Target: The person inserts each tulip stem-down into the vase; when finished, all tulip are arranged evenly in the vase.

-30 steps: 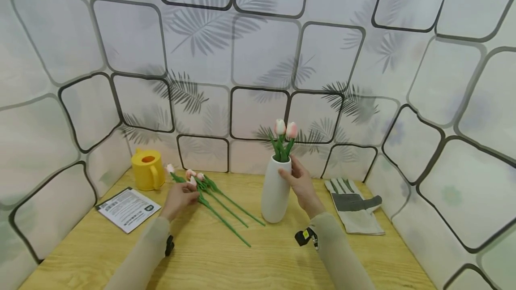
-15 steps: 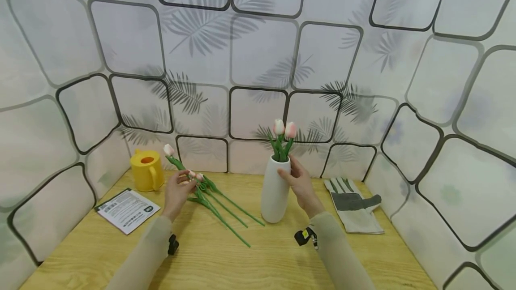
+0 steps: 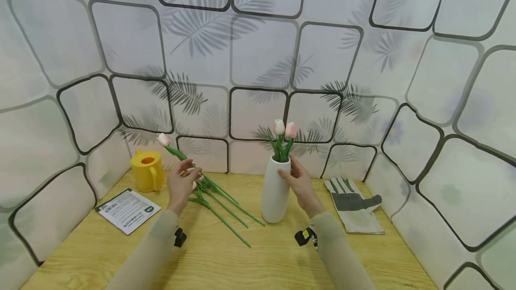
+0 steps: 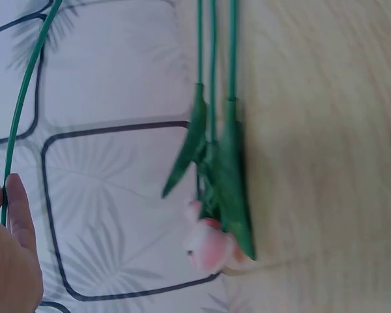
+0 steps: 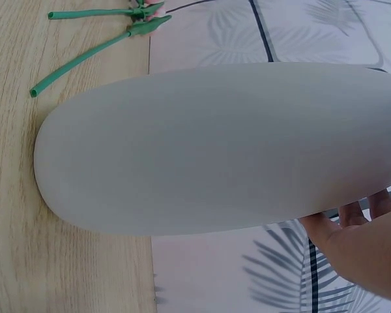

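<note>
My left hand (image 3: pixel 183 184) pinches the green stem of a pink-and-white tulip (image 3: pixel 164 139), its bloom tilted up and to the left. In the left wrist view that stem (image 4: pixel 21 107) passes between thumb and fingers. Below and right of this hand, several more tulips (image 3: pixel 219 207) lie on the table, leaves and pink blooms bunched together. A tall white vase (image 3: pixel 275 194) stands upright with two tulips (image 3: pixel 284 134) in its mouth. My right hand (image 3: pixel 300 183) holds the vase near the top from the right side; in the right wrist view the fingers (image 5: pixel 322 229) curve behind it.
A yellow watering can (image 3: pixel 147 171) stands at the back left, with a printed sheet (image 3: pixel 128 211) in front of it. Grey and white work gloves (image 3: pixel 354 207) lie right of the vase. Patterned cloth walls (image 3: pixel 258 66) close off the table (image 3: pixel 242 267) at the back and sides.
My left hand has lifted one tulip off the bunch, its bloom rising up and to the left while the hand shifts slightly right. The right hand and vase have stayed put.
</note>
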Demonstrator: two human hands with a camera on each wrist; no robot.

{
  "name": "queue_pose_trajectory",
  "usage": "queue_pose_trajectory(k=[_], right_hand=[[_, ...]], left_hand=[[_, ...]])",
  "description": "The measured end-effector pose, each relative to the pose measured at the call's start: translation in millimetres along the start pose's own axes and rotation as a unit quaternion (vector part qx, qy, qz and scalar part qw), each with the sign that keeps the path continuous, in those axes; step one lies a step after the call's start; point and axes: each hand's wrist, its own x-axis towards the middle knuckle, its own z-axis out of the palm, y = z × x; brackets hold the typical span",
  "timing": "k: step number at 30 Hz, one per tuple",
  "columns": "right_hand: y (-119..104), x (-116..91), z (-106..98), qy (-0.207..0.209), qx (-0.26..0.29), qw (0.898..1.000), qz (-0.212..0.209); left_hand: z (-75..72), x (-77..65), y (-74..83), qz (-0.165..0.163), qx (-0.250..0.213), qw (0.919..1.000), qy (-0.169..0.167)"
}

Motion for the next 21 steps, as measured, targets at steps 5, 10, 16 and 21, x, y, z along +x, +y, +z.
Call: queue_pose_trajectory(k=[5, 10, 16, 21], right_hand=[[0, 1, -1, 0.0, 0.002, 1.0, 0.005], [2, 2, -1, -0.002, 0.002, 1.0, -0.001], [3, 1, -1, -0.008, 0.001, 1.0, -0.005], [2, -1, -1, -0.006, 0.001, 1.0, -0.004]], left_hand=[[14.5, 1.6, 17.6, 0.038, -0.052, 0.9977, 0.022], [31.1, -0.3, 38.3, 0.069, -0.093, 0.9928, 0.031], [46.2, 0.6, 55.9, 0.09, -0.1, 0.9898, 0.047], [58.4, 3.5, 69.1, 0.122, -0.135, 0.9817, 0.056]])
